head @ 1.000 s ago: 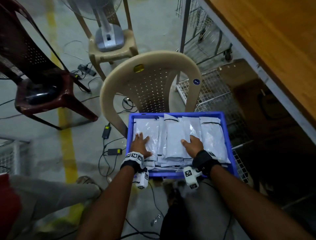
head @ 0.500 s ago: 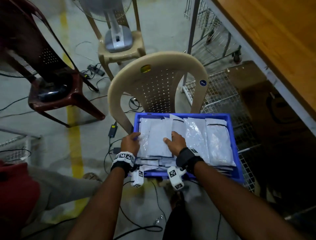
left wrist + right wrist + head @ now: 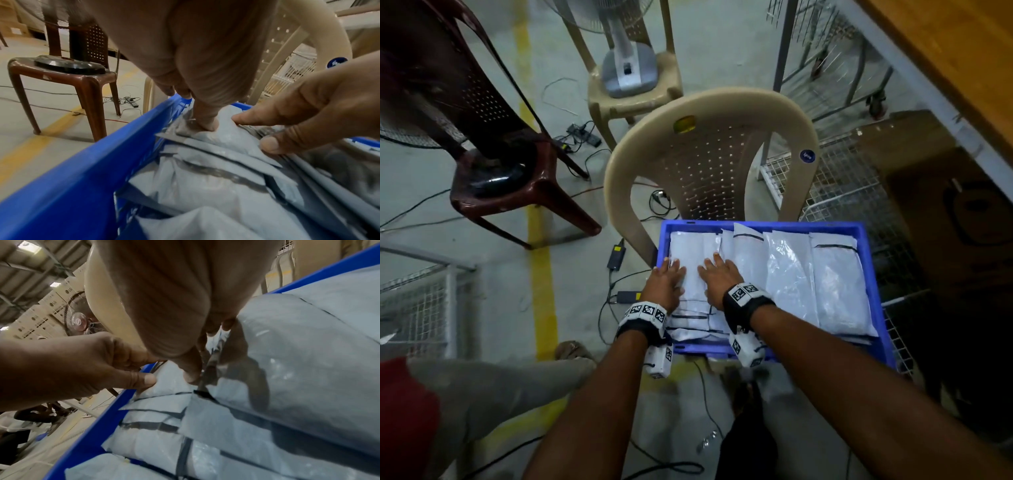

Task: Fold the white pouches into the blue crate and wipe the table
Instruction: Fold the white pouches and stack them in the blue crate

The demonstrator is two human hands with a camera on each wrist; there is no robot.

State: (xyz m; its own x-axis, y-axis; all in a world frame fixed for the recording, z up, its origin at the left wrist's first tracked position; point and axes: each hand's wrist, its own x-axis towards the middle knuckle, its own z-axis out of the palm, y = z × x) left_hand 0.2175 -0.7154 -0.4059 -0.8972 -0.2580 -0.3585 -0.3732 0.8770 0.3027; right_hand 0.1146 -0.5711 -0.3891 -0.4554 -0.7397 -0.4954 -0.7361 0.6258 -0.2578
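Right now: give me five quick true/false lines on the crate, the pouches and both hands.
1. The blue crate rests on the beige chair. True.
2. Both hands are on pouches at the crate's right end. False: the left hand and right hand press the white pouches at its left end.
3. The crate is empty. False: pouches fill it.
4. A fan base sits on another beige chair behind. True.
5. The left hand holds a wiping cloth. False: no cloth is visible.
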